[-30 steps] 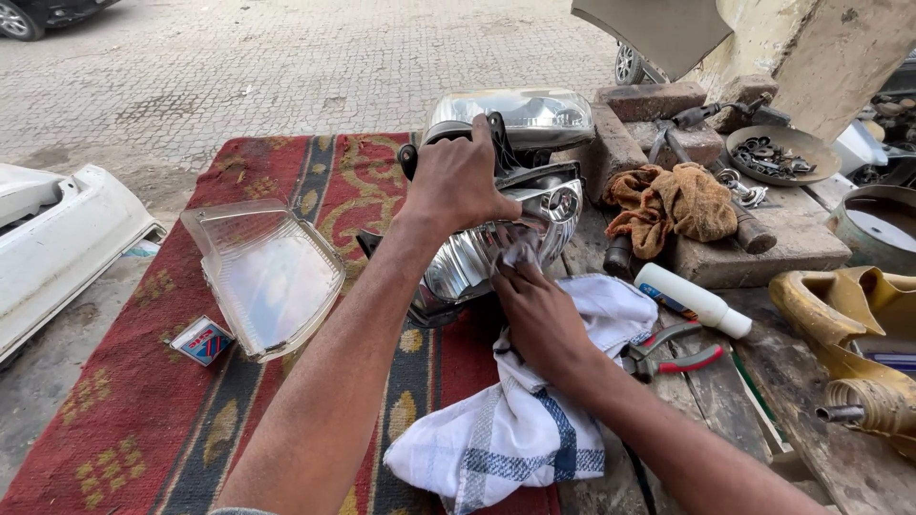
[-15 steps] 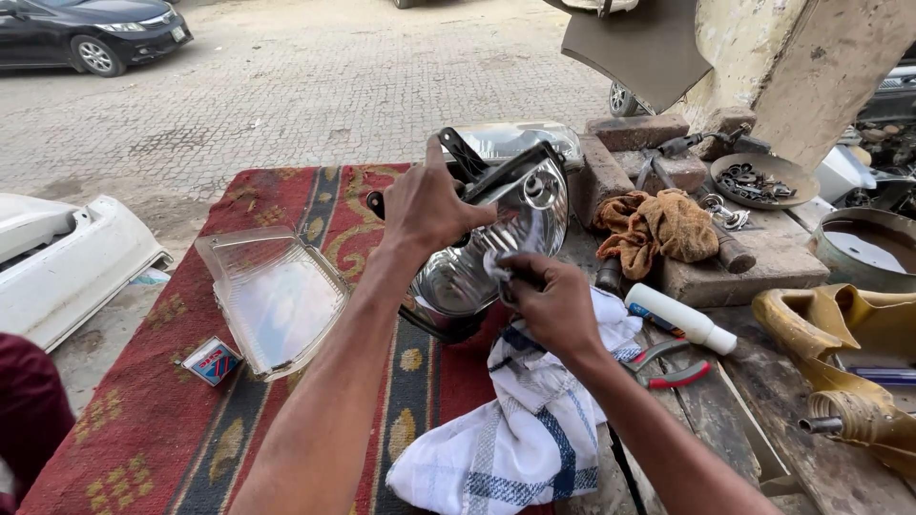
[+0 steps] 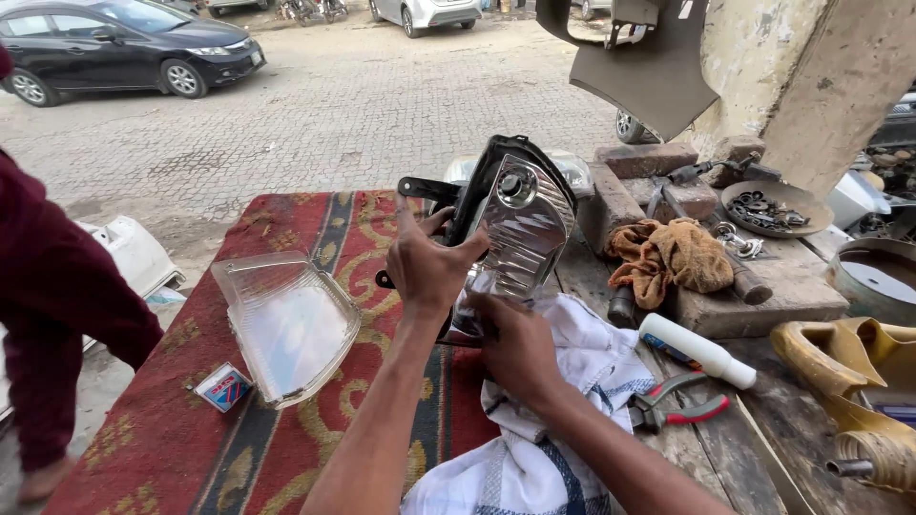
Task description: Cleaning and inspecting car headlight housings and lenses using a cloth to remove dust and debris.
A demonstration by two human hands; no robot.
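Both hands grip the headlight housing (image 3: 515, 229), left hand (image 3: 426, 270) clasping its side, right hand (image 3: 515, 345) pinching the bottom; clear lens (image 3: 286, 324) already off, unfitted.

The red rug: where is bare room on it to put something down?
The red rug is bare at its far end, beyond the clear lens, and at the near left corner below the small box. It is crowded to the right: headlight housing, both hands, white cloth.

The headlight (image 3: 520, 229) stood on the rug (image 3: 143, 429) near its back edge, a cloth (image 3: 572, 381) right in front of it. The lens cover (image 3: 286, 324) lay to its left, a small box (image 3: 224, 388) beside that. Pliers (image 3: 677, 410) and a tube (image 3: 697, 350) sat on the bench (image 3: 744, 458) to the right.
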